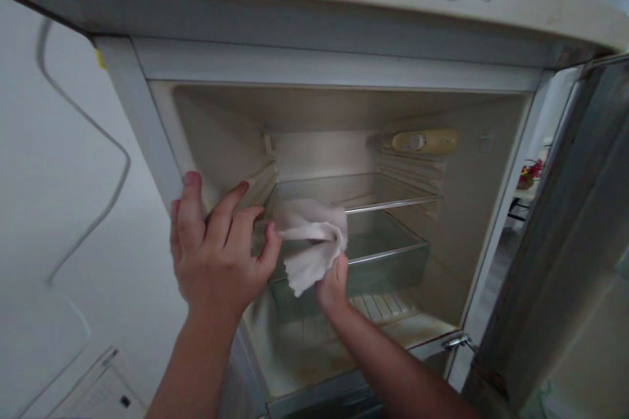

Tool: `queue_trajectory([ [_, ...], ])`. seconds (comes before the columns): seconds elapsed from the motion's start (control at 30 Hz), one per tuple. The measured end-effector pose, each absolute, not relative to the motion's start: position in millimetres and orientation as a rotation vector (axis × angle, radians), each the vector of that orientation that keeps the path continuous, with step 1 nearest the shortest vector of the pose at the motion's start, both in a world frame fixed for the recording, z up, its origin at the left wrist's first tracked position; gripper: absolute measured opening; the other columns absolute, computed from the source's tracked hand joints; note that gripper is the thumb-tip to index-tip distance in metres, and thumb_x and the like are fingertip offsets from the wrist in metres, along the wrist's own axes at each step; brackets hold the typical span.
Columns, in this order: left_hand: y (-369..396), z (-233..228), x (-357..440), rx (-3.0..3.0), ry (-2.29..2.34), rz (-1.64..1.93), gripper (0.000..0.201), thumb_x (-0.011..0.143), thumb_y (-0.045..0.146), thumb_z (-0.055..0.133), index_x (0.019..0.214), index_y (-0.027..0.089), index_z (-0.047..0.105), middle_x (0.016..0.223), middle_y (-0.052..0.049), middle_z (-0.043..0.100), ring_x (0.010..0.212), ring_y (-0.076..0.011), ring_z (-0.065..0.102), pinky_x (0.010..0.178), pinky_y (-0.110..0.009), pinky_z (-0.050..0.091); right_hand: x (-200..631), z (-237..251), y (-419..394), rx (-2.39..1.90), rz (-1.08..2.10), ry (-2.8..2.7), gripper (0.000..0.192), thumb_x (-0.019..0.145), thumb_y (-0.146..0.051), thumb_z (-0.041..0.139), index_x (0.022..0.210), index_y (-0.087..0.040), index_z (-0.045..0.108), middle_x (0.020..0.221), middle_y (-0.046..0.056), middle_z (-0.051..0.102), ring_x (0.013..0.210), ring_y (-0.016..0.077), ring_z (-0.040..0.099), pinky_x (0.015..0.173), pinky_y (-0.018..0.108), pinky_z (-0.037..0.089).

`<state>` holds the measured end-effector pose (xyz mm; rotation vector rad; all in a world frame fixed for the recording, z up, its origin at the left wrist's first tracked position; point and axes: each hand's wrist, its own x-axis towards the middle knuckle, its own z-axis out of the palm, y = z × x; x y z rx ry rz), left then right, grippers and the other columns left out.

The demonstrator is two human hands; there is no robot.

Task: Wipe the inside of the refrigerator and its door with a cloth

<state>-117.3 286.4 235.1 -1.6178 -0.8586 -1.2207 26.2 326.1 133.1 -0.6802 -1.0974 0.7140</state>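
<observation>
A white cloth is bunched in my right hand, which reaches into the open fridge compartment. Its fingers are mostly hidden behind the cloth. To the left, my left hand has its fingers spread at the left front edge of the fridge frame; whether it touches the frame, I cannot tell. Behind the cloth sit a glass shelf and, below it, a clear drawer with a glass cover.
The fridge door stands open on the right, with a metal hinge at its lower corner. A yellowish lamp cover is on the inner right wall. A grey cable hangs on the white wall at left. Red flowers show beyond the door.
</observation>
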Motion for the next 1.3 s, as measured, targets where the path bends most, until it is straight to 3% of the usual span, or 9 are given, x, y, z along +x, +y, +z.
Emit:
queue_trajectory([
  [0.07, 287.4, 235.0, -118.3, -1.614, -0.834, -1.231, 0.040, 0.079, 0.027, 0.073, 0.118, 0.030, 0.067, 0.140, -0.006, 0.066, 0.157, -0.0405, 0.027, 0.123, -0.069, 0.032, -6.3, 107.5, 319.3, -0.592, 1.046, -0.820, 0.047, 0.089, -0.064, 0.050, 0.116, -0.029, 0.066, 0.118, 0.007, 0.075, 0.114, 0.0300, 0.069, 0.098, 0.047, 0.058],
  [0.23, 285.7, 235.6, -117.0, -1.638, -0.866, -1.238, 0.038, 0.079, 0.025, 0.072, 0.117, 0.029, 0.067, 0.138, -0.005, 0.066, 0.158, -0.0378, 0.025, 0.126, -0.065, 0.029, -41.2, 98.2, 318.9, -0.340, 1.674, -0.634, 0.072, 0.091, -0.074, 0.024, 0.121, -0.025, 0.067, 0.130, 0.011, 0.071, 0.117, 0.0328, 0.068, 0.092, 0.055, 0.061],
  [0.47, 284.6, 235.3, -114.6, -1.624, -0.856, -1.258, 0.038, 0.080, 0.024, 0.071, 0.117, 0.027, 0.066, 0.136, -0.007, 0.068, 0.158, -0.0368, 0.026, 0.126, -0.062, 0.030, -9.0, 139.1, 322.1, -0.291, 1.540, -0.557, 0.059, 0.093, -0.062, 0.031, 0.114, -0.022, 0.068, 0.137, 0.011, 0.068, 0.132, 0.0315, 0.061, 0.102, 0.054, 0.057],
  [0.63, 285.7, 235.1, -115.4, -1.609, -0.833, -1.238, 0.035, 0.080, 0.026, 0.071, 0.115, 0.024, 0.066, 0.133, -0.009, 0.070, 0.158, -0.0368, 0.025, 0.126, -0.060, 0.028, 14.8, 122.8, 313.9, -0.302, 1.689, -0.248, 0.061, 0.097, -0.062, 0.026, 0.091, -0.024, 0.073, 0.102, 0.009, 0.079, 0.105, 0.0286, 0.075, 0.101, 0.051, 0.057],
  [0.73, 284.5, 235.1, -114.6, -1.589, -0.857, -1.231, 0.031, 0.081, 0.027, 0.071, 0.111, 0.022, 0.067, 0.132, -0.009, 0.070, 0.157, -0.0382, 0.027, 0.126, -0.059, 0.028, 30.1, 116.2, 305.6, -0.264, 1.673, -0.033, 0.062, 0.101, -0.060, 0.027, 0.091, -0.021, 0.074, 0.082, 0.006, 0.078, 0.085, 0.0226, 0.076, 0.098, 0.042, 0.057],
  [0.9, 283.7, 235.9, -113.4, -1.586, -0.868, -1.209, 0.028, 0.083, 0.028, 0.070, 0.109, 0.021, 0.068, 0.132, -0.008, 0.070, 0.156, -0.0392, 0.028, 0.126, -0.059, 0.029, 28.7, 115.4, 288.7, -0.170, 1.791, -0.009, 0.053, 0.101, -0.056, 0.042, 0.106, -0.014, 0.074, 0.093, 0.008, 0.079, 0.082, 0.0207, 0.074, 0.090, 0.036, 0.058],
  [1.13, 281.3, 229.3, -112.2, -1.625, -0.911, -1.144, 0.020, 0.088, 0.030, 0.065, 0.106, 0.022, 0.069, 0.135, -0.005, 0.068, 0.159, -0.0387, 0.019, 0.126, -0.063, 0.022, 25.5, 125.5, 278.8, -0.130, 1.777, -0.077, 0.059, 0.104, -0.054, 0.031, 0.115, -0.012, 0.073, 0.104, 0.009, 0.079, 0.099, 0.0233, 0.073, 0.105, 0.042, 0.052],
  [1.23, 271.7, 208.7, -98.0, -1.829, -1.037, -1.022, 0.021, 0.094, 0.039, 0.058, 0.101, 0.021, 0.069, 0.129, -0.008, 0.071, 0.144, -0.0366, 0.048, 0.126, -0.065, 0.019, 25.9, 129.9, 274.0, -0.022, 1.742, -0.150, 0.058, 0.104, -0.054, 0.033, 0.116, -0.014, 0.073, 0.110, 0.009, 0.078, 0.106, 0.0220, 0.071, 0.107, 0.040, 0.051],
  [1.3, 263.0, 192.9, -84.5, -2.136, -1.189, -0.814, 0.034, 0.096, 0.049, 0.053, 0.105, 0.019, 0.068, 0.117, -0.011, 0.074, 0.119, -0.0310, 0.067, 0.116, -0.055, 0.040, 25.1, 130.9, 271.3, 0.000, 1.719, -0.158, 0.057, 0.104, -0.055, 0.036, 0.110, -0.013, 0.074, 0.106, 0.009, 0.078, 0.102, 0.0204, 0.072, 0.107, 0.036, 0.050],
])
